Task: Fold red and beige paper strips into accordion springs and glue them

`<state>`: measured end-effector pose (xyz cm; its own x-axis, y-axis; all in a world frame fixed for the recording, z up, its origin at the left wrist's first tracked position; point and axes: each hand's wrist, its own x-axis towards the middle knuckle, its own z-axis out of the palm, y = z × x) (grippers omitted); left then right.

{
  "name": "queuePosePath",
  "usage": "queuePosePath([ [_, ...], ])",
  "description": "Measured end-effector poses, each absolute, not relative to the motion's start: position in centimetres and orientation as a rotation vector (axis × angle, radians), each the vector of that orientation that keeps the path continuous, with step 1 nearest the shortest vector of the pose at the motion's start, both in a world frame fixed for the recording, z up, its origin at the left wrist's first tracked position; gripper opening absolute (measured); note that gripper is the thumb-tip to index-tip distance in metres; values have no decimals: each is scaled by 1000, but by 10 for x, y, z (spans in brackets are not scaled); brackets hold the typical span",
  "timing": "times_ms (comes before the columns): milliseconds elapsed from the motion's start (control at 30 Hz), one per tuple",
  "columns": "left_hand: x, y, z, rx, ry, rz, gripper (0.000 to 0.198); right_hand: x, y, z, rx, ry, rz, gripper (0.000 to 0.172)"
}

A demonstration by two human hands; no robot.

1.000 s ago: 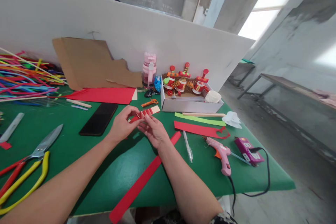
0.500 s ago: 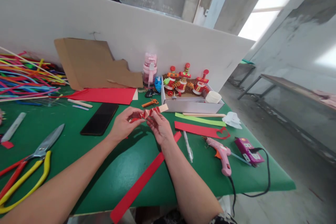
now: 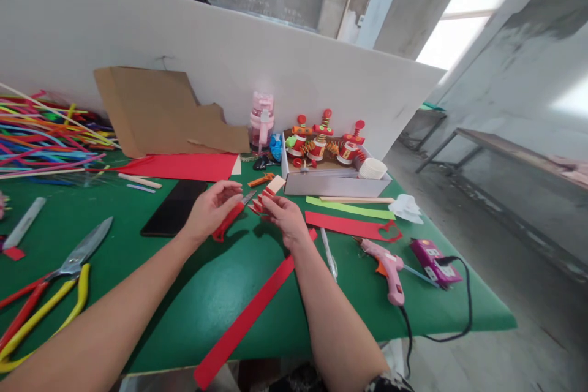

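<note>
My right hand [image 3: 285, 218] pinches an accordion-folded paper strip [image 3: 263, 201], red on one side and cream on the other, with a flat cream end [image 3: 276, 184] sticking up. To its left, my left hand [image 3: 215, 209] is apart from the strip, thumb and fingers spread with a gap between them. Just beneath and beside that hand are red-handled scissors [image 3: 228, 223], their blade pointing toward the folded strip; they seem to rest on the table. Under my right forearm a long red paper strip [image 3: 250, 313] runs over the table's front edge.
A pink glue gun [image 3: 388, 266] with a cord lies at right beside a purple box [image 3: 434, 264]. A white box [image 3: 337, 185] holds several red figures. A pen [image 3: 329, 254], a phone [image 3: 169, 211] and large shears [image 3: 73, 266] lie around the hands.
My left hand has let go of the folded strip and moved slightly left, opening its fingers. The scissors now show more fully. My right hand keeps the strip, shifted slightly.
</note>
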<state>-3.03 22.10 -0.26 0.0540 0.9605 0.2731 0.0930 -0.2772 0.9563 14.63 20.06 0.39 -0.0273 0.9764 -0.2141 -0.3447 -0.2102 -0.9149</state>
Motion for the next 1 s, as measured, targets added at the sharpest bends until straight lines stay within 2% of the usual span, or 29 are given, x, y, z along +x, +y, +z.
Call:
queuePosePath([
  [200, -38, 219, 10, 1487, 1152, 1288, 39, 145, 197, 3, -1205, -1215, 1284, 26],
  [433, -27, 213, 11, 1495, 1041, 1125, 43, 141, 190, 10, -1488, -1581, 746, 23],
  [600, -21, 212, 7, 1490, 1029, 1113, 48, 137, 185, 14, -1583, -1672, 628, 19],
  [800, -23, 211, 10, 1374, 979, 1148, 44, 136, 182, 17, -1370, -1615, 755, 31],
  [900, -30, 213, 12, 1349, 933, 1195, 43, 138, 185, 19, -1165, -1397, 1016, 30],
  [1000, -38, 214, 14, 1403, 947, 1196, 45, 141, 191, 16, -1082, -1022, 1359, 40],
])
